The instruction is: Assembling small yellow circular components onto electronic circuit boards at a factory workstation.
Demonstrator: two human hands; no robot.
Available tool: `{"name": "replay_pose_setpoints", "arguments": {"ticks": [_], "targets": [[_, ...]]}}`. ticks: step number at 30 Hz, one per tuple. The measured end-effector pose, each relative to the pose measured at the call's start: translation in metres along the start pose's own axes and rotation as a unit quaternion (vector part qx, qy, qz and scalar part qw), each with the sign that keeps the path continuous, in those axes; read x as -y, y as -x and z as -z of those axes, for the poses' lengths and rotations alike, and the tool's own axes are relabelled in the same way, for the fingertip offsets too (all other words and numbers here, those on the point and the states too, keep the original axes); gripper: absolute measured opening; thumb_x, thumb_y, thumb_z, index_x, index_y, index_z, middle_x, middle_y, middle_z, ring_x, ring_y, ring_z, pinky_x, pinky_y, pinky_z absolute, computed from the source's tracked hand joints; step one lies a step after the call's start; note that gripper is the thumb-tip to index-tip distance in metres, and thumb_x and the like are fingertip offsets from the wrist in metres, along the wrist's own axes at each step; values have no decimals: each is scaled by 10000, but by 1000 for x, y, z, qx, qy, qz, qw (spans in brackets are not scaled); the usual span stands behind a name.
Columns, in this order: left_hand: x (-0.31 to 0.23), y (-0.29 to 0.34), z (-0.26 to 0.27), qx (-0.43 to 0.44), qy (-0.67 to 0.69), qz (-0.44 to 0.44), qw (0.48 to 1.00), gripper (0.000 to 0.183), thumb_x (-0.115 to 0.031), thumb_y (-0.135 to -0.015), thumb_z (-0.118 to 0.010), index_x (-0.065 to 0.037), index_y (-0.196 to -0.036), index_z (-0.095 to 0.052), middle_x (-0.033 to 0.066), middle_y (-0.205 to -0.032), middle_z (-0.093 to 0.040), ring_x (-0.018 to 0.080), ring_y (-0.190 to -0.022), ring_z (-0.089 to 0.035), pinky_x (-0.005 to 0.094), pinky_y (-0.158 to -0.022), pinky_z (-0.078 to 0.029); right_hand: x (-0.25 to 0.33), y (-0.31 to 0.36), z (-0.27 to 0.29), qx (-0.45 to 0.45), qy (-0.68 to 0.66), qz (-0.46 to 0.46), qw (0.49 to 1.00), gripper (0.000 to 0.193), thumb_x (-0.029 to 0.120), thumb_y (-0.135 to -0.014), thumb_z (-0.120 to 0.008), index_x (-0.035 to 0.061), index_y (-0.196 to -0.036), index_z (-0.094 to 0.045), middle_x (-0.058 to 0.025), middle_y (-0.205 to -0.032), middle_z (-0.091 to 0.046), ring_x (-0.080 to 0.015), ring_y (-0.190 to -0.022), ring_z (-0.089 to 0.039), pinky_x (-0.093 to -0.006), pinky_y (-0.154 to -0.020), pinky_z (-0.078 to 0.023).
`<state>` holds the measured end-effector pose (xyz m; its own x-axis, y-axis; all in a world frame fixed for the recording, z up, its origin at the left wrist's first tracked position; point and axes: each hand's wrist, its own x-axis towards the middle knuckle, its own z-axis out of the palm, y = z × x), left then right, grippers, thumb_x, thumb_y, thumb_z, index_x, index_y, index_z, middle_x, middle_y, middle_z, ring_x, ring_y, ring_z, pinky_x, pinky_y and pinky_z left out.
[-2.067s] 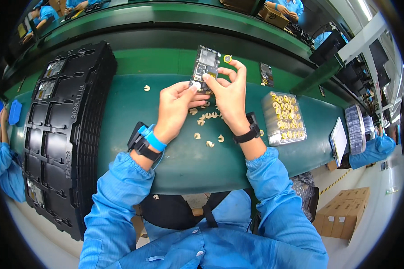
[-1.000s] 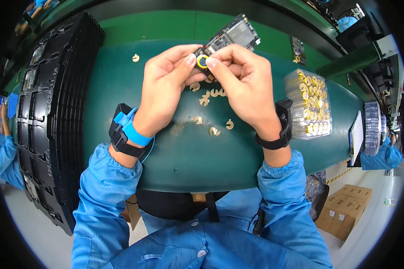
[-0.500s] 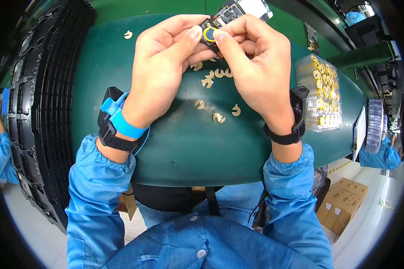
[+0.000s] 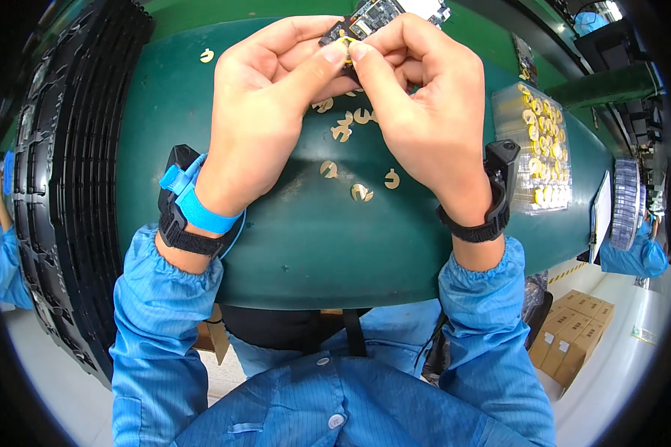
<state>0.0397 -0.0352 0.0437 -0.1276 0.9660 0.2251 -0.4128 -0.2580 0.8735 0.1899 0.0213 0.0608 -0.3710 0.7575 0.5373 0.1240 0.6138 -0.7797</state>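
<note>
Circuit board (image 4: 381,19), far centre, in my left hand (image 4: 253,123) and right hand (image 4: 434,119); fingers narrow, now mostly hiding its yellow-rimmed disc (image 4: 348,40); placement unclear.

Black circuit board (image 4: 378,18), green tabletop (image 4: 313,253), blue sleeves (image 4: 164,320)

One held circuit board (image 4: 378,18), one blue wristband (image 4: 213,216)
</note>
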Motion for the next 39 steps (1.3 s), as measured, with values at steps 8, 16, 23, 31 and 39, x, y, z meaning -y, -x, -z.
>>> {"name": "replay_pose_setpoints", "arguments": {"ticks": [8, 16, 23, 31, 39], "targets": [[1, 0, 1, -5, -56, -21, 998, 324, -13, -1028, -588, 118, -1324, -573, 213, -1213, -706, 233, -1085, -718, 339, -979, -595, 4, 1, 0, -13, 4, 13, 1000, 122, -2, -866, -703, -24, -764, -639, -67, -589, -645, -64, -500, -587, -240, -473, -427], [3, 1, 3, -41, -61, -32, 997, 326, 22, -1018, -572, 121, -1328, -576, 216, -1200, -709, 231, -1068, -721, 336, -958, -605, 3, 4, 0, -23, 127, 103, 986, 16, -22, -882, -746, -33, -873, -737, 9, -670, -664, 1, -553, -550, -179, -499, -393], [4, -1, 6, -32, -42, -31, 998, 331, 10, -1016, -575, 106, -1332, -589, 196, -1206, -712, 226, -1062, -722, 332, -947, -607, -10, -2, -5, -50, 163, 233, 957, 80, -15, -777, -733, 8, -785, -656, -118, -686, -631, -302, -595, -616, -380, -542, -485], [2, -2, 14, -12, -21, -31, 999, 336, -16, -1023, -563, 100, -1338, -589, 185, -1187, -718, 233, -1033, -731, 343, -938, -614, -3, -7, 8, 14, 180, 307, 934, 119, -31, -737, -711, 9, -828, -646, -124, -738, -621, -324, -697, -641, -407, -612, -538], [1, -4, 16, -8, -17, -25, 1000, 334, -22, -1024, -562, 103, -1332, -586, 187, -1174, -719, 224, -1019, -734, 331, -928, -618, -19, -5, 1, -20, 175, 338, 925, 153, -17, -737, -722, 13, -870, -651, -122, -800, -640, -319, -746, -652, -408, -638, -547]]}}
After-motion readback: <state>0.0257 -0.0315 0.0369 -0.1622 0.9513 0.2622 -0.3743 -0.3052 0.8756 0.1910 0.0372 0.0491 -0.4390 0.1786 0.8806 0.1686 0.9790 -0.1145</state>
